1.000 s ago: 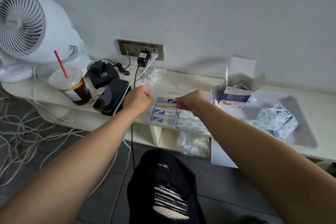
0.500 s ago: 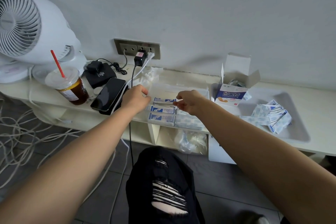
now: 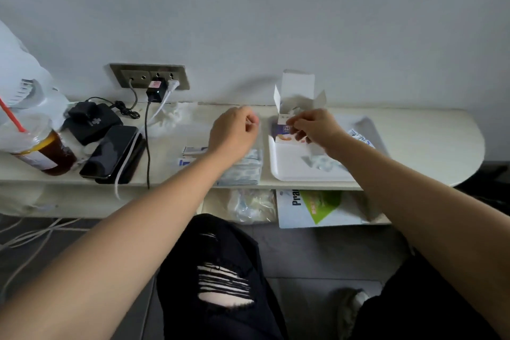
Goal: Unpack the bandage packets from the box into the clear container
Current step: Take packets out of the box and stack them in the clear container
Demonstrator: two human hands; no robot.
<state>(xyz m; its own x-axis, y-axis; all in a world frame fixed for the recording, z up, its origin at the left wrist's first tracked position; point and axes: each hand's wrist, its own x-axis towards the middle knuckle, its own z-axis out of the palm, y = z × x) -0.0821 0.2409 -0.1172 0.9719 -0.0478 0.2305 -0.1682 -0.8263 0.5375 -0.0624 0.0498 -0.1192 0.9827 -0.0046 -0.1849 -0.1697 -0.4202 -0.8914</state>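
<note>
Our right hand (image 3: 314, 128) pinches the front flap of the one open box (image 3: 296, 91), label too blurred to read, on the white tray (image 3: 278, 168), while our left hand (image 3: 234, 132) hovers curled, grip unclear, over the clear container (image 3: 260, 143) of bandage packets (image 3: 242, 174); a lower carton (image 3: 317, 210) reads "Pra", cut off.

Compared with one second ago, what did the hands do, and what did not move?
The right hand left the clear container and moved right to the open box. Its fingers are at the front flap, but a grip cannot be confirmed. The left hand slid right over the container, loosely curled, holding nothing visible. The box, tray, phone and bandage packets stayed put.
</note>
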